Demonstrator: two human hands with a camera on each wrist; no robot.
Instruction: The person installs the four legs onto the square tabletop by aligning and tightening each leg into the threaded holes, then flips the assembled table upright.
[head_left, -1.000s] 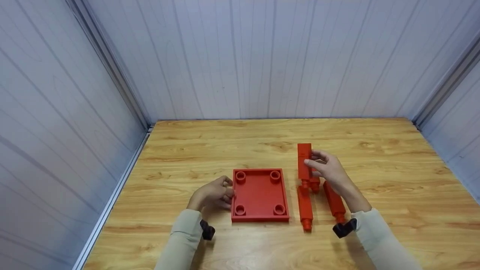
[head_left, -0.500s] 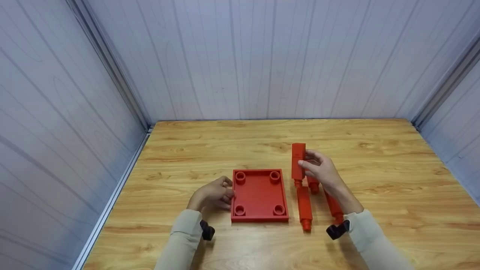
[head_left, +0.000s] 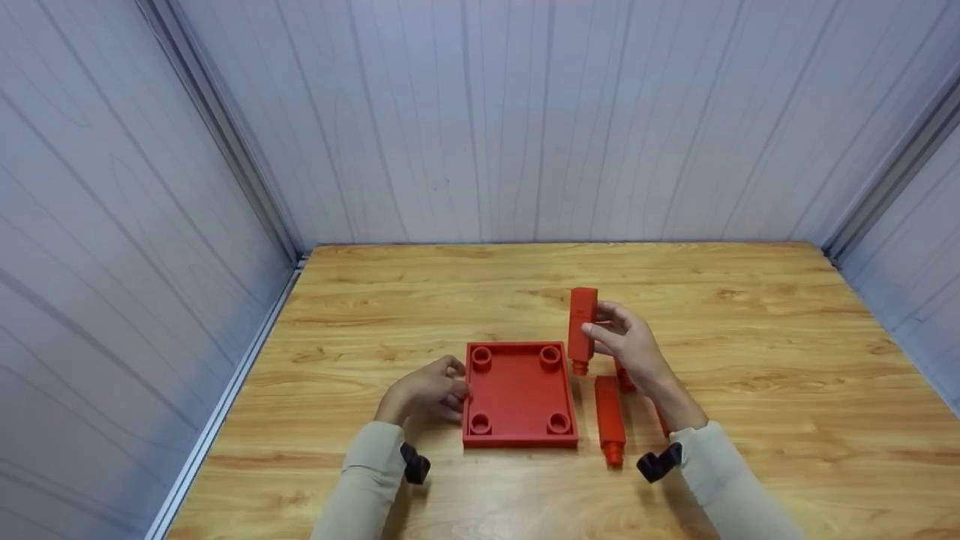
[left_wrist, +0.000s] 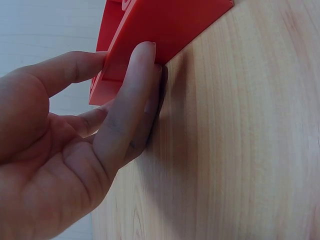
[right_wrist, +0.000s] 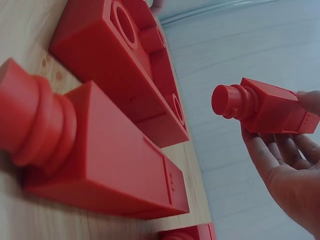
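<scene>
A shallow red tabletop (head_left: 519, 394) lies with its hollow side up, a round socket in each corner. My left hand (head_left: 431, 390) grips its left edge; in the left wrist view the thumb is on the rim and the fingers lie along the outer side (left_wrist: 165, 30). Beyond the far right socket (head_left: 550, 355), my right hand (head_left: 634, 349) holds a square red table leg (head_left: 582, 319) between thumb and fingers. The leg is upright, its ribbed round plug (right_wrist: 232, 101) pointing down. In the right wrist view it hangs above the table, apart from the tabletop.
Another red leg (head_left: 610, 420) lies right of the tabletop, plug toward me. Two more red legs, one of them a leg (head_left: 625, 375) under the right hand, are mostly hidden by the right hand and forearm. White panel walls (head_left: 495, 120) enclose the wooden table (head_left: 420, 292).
My right hand has carried the upright leg leftward, toward the tabletop's far right corner. The left hand and the tabletop have stayed in place.
</scene>
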